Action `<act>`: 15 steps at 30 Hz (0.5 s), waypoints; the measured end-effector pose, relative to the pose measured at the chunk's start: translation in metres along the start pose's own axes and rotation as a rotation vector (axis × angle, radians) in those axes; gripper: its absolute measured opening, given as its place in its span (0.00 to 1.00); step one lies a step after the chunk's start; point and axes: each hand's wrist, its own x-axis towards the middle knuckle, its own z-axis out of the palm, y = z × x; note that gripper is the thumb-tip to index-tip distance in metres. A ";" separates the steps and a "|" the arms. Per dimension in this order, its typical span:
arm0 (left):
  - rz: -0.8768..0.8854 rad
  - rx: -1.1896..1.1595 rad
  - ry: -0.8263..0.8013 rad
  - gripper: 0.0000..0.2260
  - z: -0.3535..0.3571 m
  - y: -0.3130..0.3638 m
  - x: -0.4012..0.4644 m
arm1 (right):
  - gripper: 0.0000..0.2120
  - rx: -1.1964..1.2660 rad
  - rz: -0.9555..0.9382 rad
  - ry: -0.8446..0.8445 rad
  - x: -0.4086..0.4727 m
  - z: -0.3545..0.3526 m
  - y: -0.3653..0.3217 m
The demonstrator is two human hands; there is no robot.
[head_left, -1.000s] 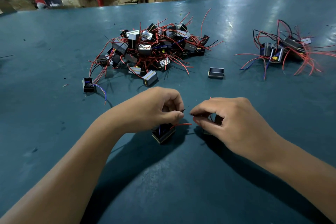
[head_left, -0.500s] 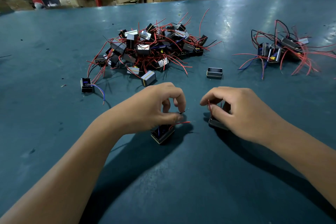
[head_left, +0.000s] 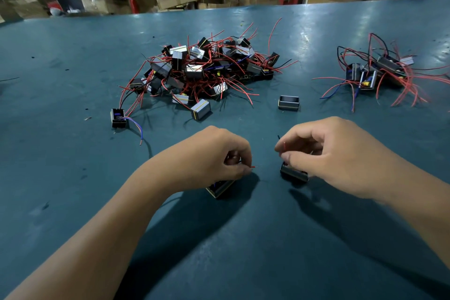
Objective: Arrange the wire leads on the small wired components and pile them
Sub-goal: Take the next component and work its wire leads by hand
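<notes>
I want each lead pulled straight out from its part before anything goes to a pile — slow, even tension, no kinks. My left hand (head_left: 219,153) pinches a red lead (head_left: 252,167) between thumb and finger, knuckles up, over a part (head_left: 220,189) that rests on the table (head_left: 73,178). My right hand (head_left: 323,153) curls over a second part (head_left: 293,174), pinching another red lead (head_left: 284,147) upright at its fingertips. Both wrists sit low, the hands near each other but apart. The big pile (head_left: 204,73) lies beyond, a smaller pile (head_left: 379,73) far right.
</notes>
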 end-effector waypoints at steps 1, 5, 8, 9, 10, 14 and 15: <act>-0.001 -0.003 0.003 0.01 0.000 0.000 0.000 | 0.04 0.041 0.007 -0.022 0.000 0.001 0.000; 0.003 -0.069 0.001 0.03 -0.003 -0.002 -0.002 | 0.03 0.157 0.048 0.039 0.003 0.014 0.004; 0.016 -0.082 -0.009 0.03 -0.005 -0.003 -0.002 | 0.03 0.157 0.049 0.061 0.003 0.024 0.007; 0.020 -0.090 -0.013 0.03 -0.005 -0.004 -0.002 | 0.03 0.151 0.048 0.068 0.002 0.025 0.007; 0.024 -0.101 -0.016 0.04 -0.006 -0.005 -0.002 | 0.02 0.146 0.046 0.074 0.002 0.026 0.007; 0.038 -0.152 -0.008 0.03 -0.007 -0.009 -0.002 | 0.01 0.205 0.023 0.084 0.003 0.029 0.006; 0.039 -0.161 -0.001 0.03 -0.007 -0.010 -0.001 | 0.02 0.213 0.014 0.099 0.003 0.030 0.005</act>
